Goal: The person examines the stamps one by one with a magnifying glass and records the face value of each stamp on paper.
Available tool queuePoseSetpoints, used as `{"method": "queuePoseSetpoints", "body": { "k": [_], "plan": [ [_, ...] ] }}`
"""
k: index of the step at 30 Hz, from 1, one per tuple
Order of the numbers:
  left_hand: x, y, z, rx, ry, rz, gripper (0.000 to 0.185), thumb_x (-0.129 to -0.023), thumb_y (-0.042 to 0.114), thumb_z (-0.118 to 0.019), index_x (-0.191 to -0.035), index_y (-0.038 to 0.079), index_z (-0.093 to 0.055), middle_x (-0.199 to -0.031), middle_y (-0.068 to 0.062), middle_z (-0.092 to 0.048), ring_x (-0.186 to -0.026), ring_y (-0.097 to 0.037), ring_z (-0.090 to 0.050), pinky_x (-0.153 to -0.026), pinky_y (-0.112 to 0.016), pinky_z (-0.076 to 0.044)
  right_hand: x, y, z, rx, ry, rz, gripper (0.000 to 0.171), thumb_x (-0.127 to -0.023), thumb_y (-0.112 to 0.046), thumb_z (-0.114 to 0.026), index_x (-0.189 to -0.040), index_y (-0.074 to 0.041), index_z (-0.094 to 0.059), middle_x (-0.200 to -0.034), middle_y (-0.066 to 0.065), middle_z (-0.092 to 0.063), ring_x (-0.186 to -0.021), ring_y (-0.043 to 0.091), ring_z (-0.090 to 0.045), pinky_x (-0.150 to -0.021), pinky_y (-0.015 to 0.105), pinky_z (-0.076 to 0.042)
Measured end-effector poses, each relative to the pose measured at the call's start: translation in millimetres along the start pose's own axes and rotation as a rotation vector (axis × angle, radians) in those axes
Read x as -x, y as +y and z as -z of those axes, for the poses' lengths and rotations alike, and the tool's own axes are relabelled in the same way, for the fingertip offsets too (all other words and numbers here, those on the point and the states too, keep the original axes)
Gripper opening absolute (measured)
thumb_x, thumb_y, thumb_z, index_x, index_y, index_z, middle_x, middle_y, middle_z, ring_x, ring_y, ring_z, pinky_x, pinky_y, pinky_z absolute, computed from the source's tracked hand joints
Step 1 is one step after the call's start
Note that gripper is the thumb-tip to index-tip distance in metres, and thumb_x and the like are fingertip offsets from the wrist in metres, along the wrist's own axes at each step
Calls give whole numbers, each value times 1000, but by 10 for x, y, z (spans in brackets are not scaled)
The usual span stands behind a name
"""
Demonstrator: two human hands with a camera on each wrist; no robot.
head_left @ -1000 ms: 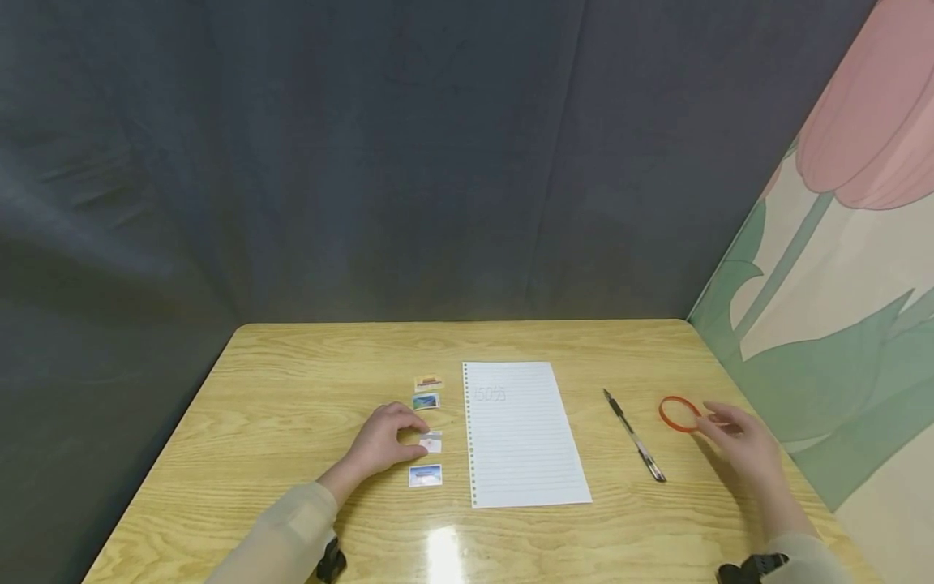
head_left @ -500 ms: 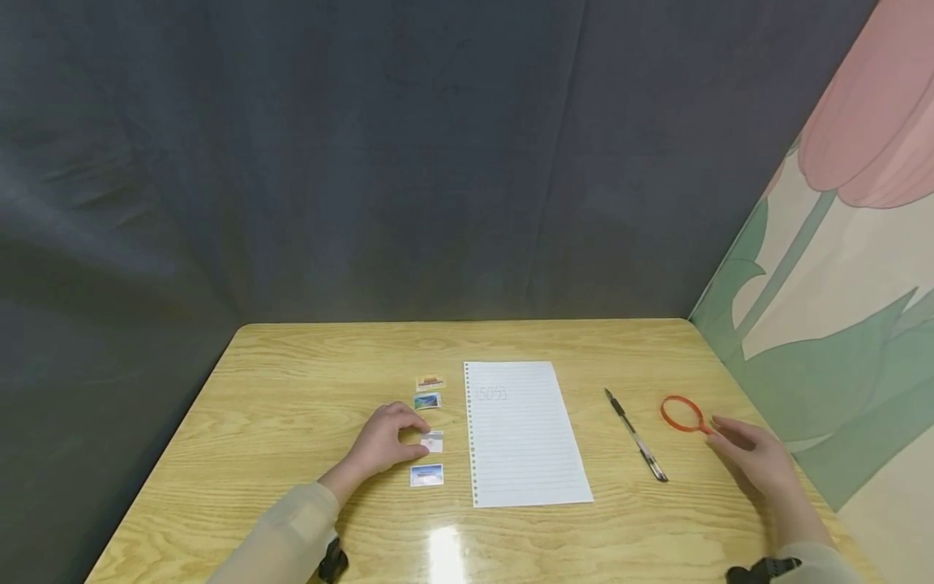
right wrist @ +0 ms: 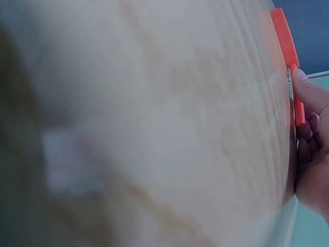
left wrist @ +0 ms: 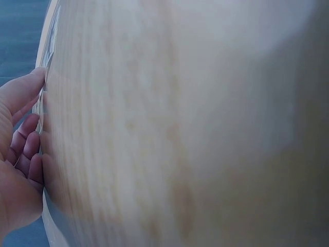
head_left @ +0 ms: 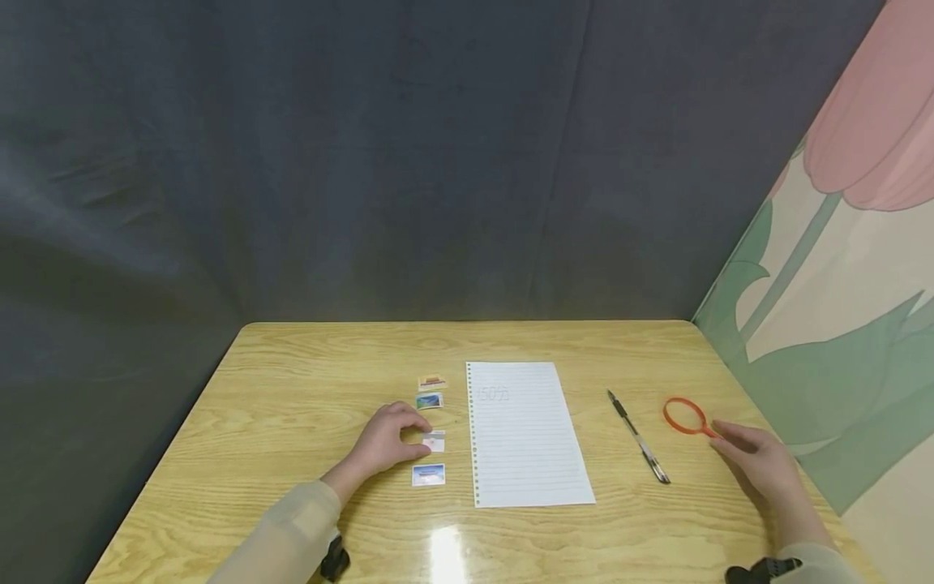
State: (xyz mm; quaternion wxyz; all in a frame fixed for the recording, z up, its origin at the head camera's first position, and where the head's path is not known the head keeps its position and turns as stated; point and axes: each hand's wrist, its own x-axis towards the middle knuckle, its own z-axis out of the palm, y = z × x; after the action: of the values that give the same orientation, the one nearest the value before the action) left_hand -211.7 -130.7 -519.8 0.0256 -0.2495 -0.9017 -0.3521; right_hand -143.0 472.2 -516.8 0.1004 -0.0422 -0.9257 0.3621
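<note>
Four small picture cards sit in a column on the counter [head_left: 292, 381], left of one lined sheet [head_left: 527, 434]: top card [head_left: 431, 382], second card [head_left: 429, 401], third card [head_left: 434, 442], bottom card [head_left: 427, 474]. Left hand [head_left: 383, 442] rests fingertips on the third card, fingers curled, partly hiding it. One pen [head_left: 638, 437]. Right hand [head_left: 759, 462] pinches the handle of one orange magnifier [head_left: 683, 416]. Both wrist views are blurred and show mostly counter.
</note>
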Motion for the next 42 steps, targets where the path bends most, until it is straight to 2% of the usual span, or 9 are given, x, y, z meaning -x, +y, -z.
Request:
{"method": "queuePoseSetpoints", "body": {
  "k": [6, 11, 15, 18, 27, 30, 34, 37, 42],
  "plan": [
    [7, -14, 14, 8, -2, 0, 25, -76, 23, -87, -98, 20, -75, -101, 9, -61, -99, -19, -58, -92, -44, -48, -5, -31, -38, 4, 29, 5, 47, -93, -29, -72, -121, 7, -65, -102, -34, -54, -94, -24, -37, -78, 9, -38],
    [15, -24, 25, 9, -5, 2, 25, -77, 24, -87, -99, 21, -75, -102, 9, -61, -100, -19, -58, -91, -44, -48, -39, -46, -62, 76, 46, -3, 42, -94, -31, -70, -116, 4, -70, -103, -19, -63, -91, -21, -38, -87, 48, -45],
    [14, -26, 32, 9, -5, 6, 25, -77, 24, -87, -99, 21, -75, -103, 9, -62, -101, -20, -58, -92, -44, -48, -68, -42, -83, 100, 47, -32, 40, -96, -28, -66, -115, 7, -69, -112, 16, -70, -104, 18, -60, -88, 59, -42],
    [12, -27, 39, 10, -4, 9, 25, -76, 24, -87, -98, 21, -75, -102, 9, -62, -101, -20, -58, -93, -44, -48, -77, -29, -110, 105, 48, -48, 38, -99, -25, -63, -115, 8, -69, -122, 35, -59, -113, 54, -50, -90, 63, -41],
    [9, -28, 38, 15, -2, -8, 25, -76, 23, -87, -98, 20, -75, -103, 8, -62, -101, -20, -58, -92, -44, -48, -57, -155, -133, 99, 94, -63, 37, -98, -27, -64, -112, 7, -69, -119, 32, -61, -107, 44, -56, -87, 56, -44],
    [10, -33, 25, 8, -5, -11, 26, -76, 24, -87, -98, 20, -75, -103, 8, -63, -101, -19, -58, -92, -43, -48, -58, -310, -141, 74, 96, -46, 37, -97, -28, -66, -112, 5, -70, -113, 27, -66, -95, 17, -61, -79, 39, -51],
    [11, -37, 4, 4, -6, -16, 25, -76, 24, -88, -98, 21, -75, -103, 8, -63, -101, -19, -58, -92, -43, -48, -78, -558, -213, 13, 126, 39, 27, -95, -19, -69, -109, 3, -72, -100, 6, -68, -82, -12, -50, -63, 14, -48],
    [9, -34, -4, 7, -3, -20, 25, -76, 24, -88, -98, 21, -75, -103, 8, -63, -101, -19, -58, -92, -43, -48, -119, -761, -306, -24, 165, 138, 19, -92, -11, -71, -105, 3, -74, -95, -2, -66, -81, -15, -49, -66, 8, -45],
    [1, -26, -6, 3, -4, -12, 25, -76, 25, -87, -98, 22, -75, -103, 10, -62, -100, -18, -58, -91, -42, -48, -188, -1093, -501, -71, 162, 257, 12, -87, 1, -73, -99, 3, -75, -95, 12, -67, -84, -10, -51, -70, 6, -44]
  ]
}}
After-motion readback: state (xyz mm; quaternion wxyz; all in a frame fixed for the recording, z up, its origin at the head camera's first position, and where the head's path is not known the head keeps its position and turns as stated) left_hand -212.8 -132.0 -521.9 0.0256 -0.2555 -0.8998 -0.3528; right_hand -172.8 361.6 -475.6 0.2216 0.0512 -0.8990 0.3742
